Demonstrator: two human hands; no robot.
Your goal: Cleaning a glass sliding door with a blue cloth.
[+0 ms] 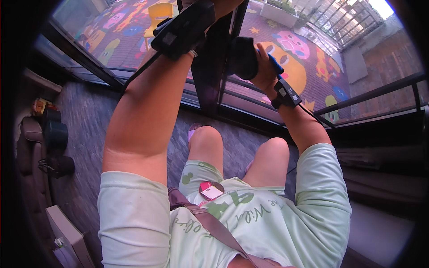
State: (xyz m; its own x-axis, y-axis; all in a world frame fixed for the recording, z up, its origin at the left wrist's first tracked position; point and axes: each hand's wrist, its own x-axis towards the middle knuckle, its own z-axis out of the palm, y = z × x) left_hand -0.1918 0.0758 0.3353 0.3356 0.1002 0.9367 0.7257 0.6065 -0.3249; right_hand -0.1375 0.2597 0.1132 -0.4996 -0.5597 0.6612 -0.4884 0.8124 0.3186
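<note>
My left hand (226, 7) is raised at the top edge, beside the dark door frame (212, 67); its fingers are cut off or hidden. A black box-shaped device (184, 30) is strapped at that wrist. My right hand (264, 72) is up in front of the glass, right of the frame. A rounded black object (246, 58) covers part of its palm side, and a blue item (275, 62) shows behind the fingers. Whether it grips either one cannot be told. A smaller black device (288, 92) with a cable sits on the right wrist.
Beyond the glass lie a cartoon-patterned mat (291, 63), a yellow chair (159, 16), a white planter (278, 13) and a railing. Inside, a brown sofa (32, 150), dark stools (55, 134) and a pale box (67, 227) stand on the left of the grey floor (80, 127).
</note>
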